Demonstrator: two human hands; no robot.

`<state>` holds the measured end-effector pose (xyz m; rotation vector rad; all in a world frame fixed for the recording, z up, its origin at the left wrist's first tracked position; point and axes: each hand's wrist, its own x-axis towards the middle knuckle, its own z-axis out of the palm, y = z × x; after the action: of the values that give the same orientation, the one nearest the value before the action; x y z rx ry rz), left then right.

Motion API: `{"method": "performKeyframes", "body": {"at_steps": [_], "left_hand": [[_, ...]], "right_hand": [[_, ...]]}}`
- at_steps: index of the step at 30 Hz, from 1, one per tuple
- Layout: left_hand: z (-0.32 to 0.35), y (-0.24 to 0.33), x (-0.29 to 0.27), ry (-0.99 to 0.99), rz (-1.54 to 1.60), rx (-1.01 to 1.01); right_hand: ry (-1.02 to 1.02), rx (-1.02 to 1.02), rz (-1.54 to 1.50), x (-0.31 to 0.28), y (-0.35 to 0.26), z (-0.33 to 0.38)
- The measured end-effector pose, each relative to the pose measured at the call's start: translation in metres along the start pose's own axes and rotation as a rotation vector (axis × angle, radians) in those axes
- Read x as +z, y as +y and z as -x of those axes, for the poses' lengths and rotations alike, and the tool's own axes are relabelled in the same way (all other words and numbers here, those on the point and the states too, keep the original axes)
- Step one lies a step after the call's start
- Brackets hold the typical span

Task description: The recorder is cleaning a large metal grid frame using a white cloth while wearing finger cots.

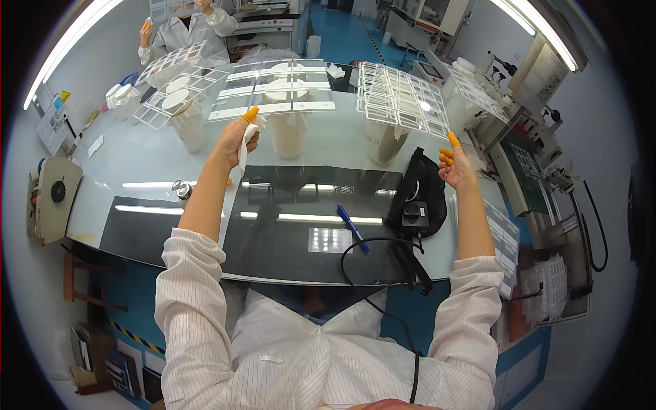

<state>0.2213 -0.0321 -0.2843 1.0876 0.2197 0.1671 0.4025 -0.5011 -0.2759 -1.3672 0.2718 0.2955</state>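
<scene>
My left hand (249,137), an orange finger cot on its thumb, is closed around a crumpled white wipe (243,152). Its thumb overlaps the near edge of a clear sheet with white-bordered panels (313,106), which lies across white buckets (287,133). My right hand (456,164), with orange cots on thumb and fingers, is at the near right corner of a stack of white-framed clear panels (403,102). Its thumb points up, apart from the half-curled fingers, and I see nothing in them. Whether it touches the stack is unclear.
On the glossy table lie a blue marker (352,228), a black pouch (418,184) with a cable, and a small metal item (182,189). A framed sheet (179,96) rests on another bucket at left. Across the table, a person (188,34) holds up a panel.
</scene>
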Motion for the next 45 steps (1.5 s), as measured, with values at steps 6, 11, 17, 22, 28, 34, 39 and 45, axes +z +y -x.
{"method": "performKeyframes", "body": {"at_steps": [6, 11, 17, 22, 28, 34, 39, 45], "left_hand": [[0.018, -0.016, -0.011, -0.111, -0.009, -0.092], [0.057, -0.047, -0.001, -0.139, 0.009, -0.217], [0.101, -0.068, 0.016, -0.007, -0.054, -0.267], [0.138, -0.062, 0.005, 0.087, -0.271, -0.108], [0.172, -0.034, -0.037, 0.423, -0.649, 0.306], [0.184, 0.007, -0.104, 0.874, -0.727, 0.491], [0.155, 0.007, -0.134, 0.849, -1.232, 0.678], [0.145, -0.022, -0.131, 0.628, -1.704, 0.487]], "right_hand": [[0.122, -0.518, 0.332, -0.037, 0.055, 0.062], [0.554, -0.714, 1.246, -0.126, 0.106, 0.094], [0.744, -0.44, 1.518, -0.168, 0.153, 0.129], [0.481, -0.411, 1.56, -0.153, 0.145, 0.15], [0.33, -0.603, 1.429, -0.181, 0.148, 0.164], [0.218, -0.75, 1.422, -0.202, 0.149, 0.164], [0.177, -0.916, 1.573, -0.211, 0.15, 0.159], [0.287, -1.003, 1.628, -0.216, 0.149, 0.15]]}}
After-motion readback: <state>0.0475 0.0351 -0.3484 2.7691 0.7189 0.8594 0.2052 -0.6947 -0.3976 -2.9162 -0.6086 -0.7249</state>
